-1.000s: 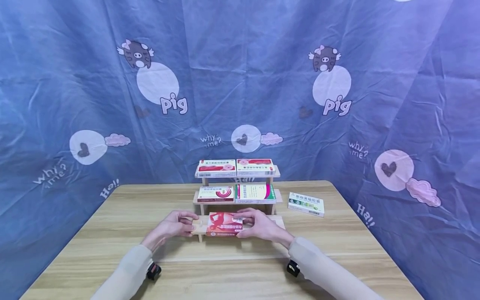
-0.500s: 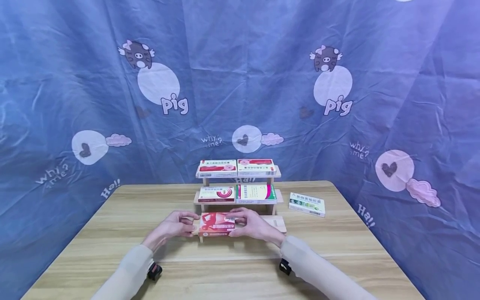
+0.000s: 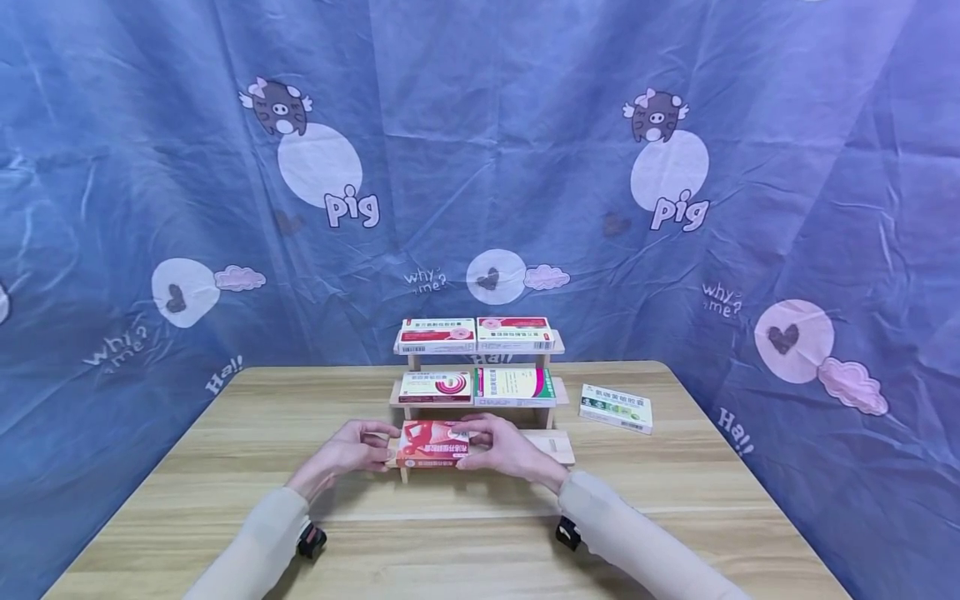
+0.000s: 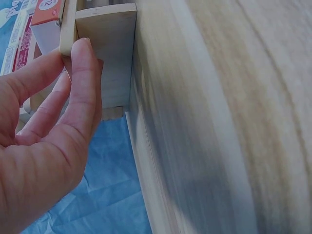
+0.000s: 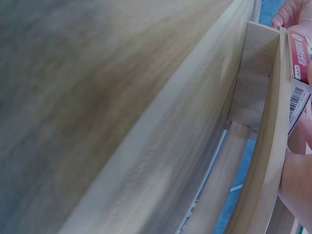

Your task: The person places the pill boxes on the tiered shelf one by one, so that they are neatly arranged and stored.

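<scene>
A red medicine box lies on the left part of the lowest step of a small wooden three-step display rack. My right hand grips this box at its right end, thumb at the near side and fingers over the far side. With thumb and fingers, my left hand pinches the left end of the same step. In the left wrist view, the fingertips are on the board's edge, and the red box sits just beyond. The right wrist view shows the box's barcoded end against the board; most of the right hand is cut off.
On the middle step lie a white-and-maroon box and a green-and-white box. Two red-and-white boxes, left and right, fill the top step. Another white-and-green box lies on the table, right of the rack.
My right hand has slid the red box leftward along the lowest step, baring its right part. Over the last half second it has barely shifted. My left hand keeps its place at the step's end.
</scene>
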The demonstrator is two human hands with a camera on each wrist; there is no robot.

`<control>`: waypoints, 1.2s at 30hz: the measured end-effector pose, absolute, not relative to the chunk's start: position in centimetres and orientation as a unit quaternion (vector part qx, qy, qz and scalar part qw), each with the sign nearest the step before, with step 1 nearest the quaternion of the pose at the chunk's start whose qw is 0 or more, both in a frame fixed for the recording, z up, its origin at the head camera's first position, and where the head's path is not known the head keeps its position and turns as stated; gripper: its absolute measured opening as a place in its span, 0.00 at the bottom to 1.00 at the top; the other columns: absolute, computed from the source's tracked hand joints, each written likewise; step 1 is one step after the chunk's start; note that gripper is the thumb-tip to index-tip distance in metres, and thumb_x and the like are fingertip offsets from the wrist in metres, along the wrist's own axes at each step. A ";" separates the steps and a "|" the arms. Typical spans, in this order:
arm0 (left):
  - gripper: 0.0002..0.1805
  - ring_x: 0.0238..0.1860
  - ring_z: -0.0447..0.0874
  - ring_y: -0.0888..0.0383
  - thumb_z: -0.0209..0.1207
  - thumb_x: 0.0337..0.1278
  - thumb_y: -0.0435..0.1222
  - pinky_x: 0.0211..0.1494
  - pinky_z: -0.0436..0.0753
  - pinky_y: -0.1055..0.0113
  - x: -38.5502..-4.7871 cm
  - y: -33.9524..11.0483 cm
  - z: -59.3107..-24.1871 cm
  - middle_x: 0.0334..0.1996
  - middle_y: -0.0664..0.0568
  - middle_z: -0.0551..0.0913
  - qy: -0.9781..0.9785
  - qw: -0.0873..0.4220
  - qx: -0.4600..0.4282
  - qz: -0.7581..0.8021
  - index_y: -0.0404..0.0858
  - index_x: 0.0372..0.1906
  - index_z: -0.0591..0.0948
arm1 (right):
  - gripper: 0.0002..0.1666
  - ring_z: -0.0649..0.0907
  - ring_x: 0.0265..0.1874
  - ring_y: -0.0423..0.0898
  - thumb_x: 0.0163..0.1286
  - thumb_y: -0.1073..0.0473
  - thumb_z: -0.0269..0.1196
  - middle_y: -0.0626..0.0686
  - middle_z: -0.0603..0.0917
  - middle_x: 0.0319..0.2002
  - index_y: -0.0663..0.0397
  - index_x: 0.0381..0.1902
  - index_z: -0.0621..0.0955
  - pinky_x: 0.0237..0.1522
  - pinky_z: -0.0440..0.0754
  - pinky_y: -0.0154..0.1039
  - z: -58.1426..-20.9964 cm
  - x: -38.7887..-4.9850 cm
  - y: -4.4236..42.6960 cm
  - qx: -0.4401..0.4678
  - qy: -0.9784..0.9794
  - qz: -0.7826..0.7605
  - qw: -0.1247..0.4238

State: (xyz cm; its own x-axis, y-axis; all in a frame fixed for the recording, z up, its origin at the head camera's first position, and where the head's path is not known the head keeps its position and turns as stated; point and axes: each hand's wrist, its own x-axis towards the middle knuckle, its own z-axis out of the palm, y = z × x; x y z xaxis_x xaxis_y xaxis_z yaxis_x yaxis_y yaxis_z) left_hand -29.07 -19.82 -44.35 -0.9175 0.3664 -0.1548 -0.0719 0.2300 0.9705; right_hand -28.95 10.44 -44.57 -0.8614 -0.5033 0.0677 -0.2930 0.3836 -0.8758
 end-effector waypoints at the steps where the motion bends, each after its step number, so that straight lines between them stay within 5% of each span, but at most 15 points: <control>1: 0.25 0.32 0.84 0.58 0.60 0.55 0.22 0.43 0.89 0.59 -29.1 -19.8 -44.4 0.36 0.46 0.82 0.763 0.179 0.098 0.613 0.23 0.60 0.73 | 0.35 0.77 0.61 0.57 0.55 0.53 0.75 0.59 0.71 0.65 0.43 0.61 0.79 0.66 0.74 0.50 -44.6 -28.9 10.5 -0.242 0.825 -0.500 0.104; 21: 0.26 0.33 0.85 0.56 0.61 0.53 0.22 0.44 0.89 0.59 -28.8 -19.6 -44.2 0.39 0.42 0.83 0.771 0.171 0.078 0.608 0.24 0.60 0.73 | 0.32 0.80 0.58 0.56 0.57 0.56 0.74 0.56 0.74 0.63 0.47 0.61 0.80 0.61 0.79 0.46 -44.9 -29.0 10.8 -0.249 0.810 -0.523 0.085; 29: 0.26 0.32 0.84 0.56 0.61 0.53 0.22 0.44 0.89 0.58 -28.7 -19.7 -44.3 0.38 0.42 0.82 0.774 0.168 0.074 0.606 0.24 0.60 0.74 | 0.28 0.81 0.56 0.60 0.60 0.62 0.70 0.63 0.79 0.58 0.62 0.59 0.79 0.60 0.80 0.46 -44.8 -28.4 11.5 -0.248 0.783 -0.568 0.053; 36: 0.26 0.31 0.84 0.56 0.61 0.53 0.22 0.43 0.89 0.59 -28.7 -19.7 -44.4 0.36 0.44 0.81 0.772 0.169 0.077 0.608 0.24 0.59 0.74 | 0.17 0.85 0.43 0.42 0.65 0.58 0.67 0.57 0.87 0.46 0.57 0.51 0.84 0.47 0.83 0.30 -44.5 -28.0 12.7 -0.233 0.799 -0.552 0.054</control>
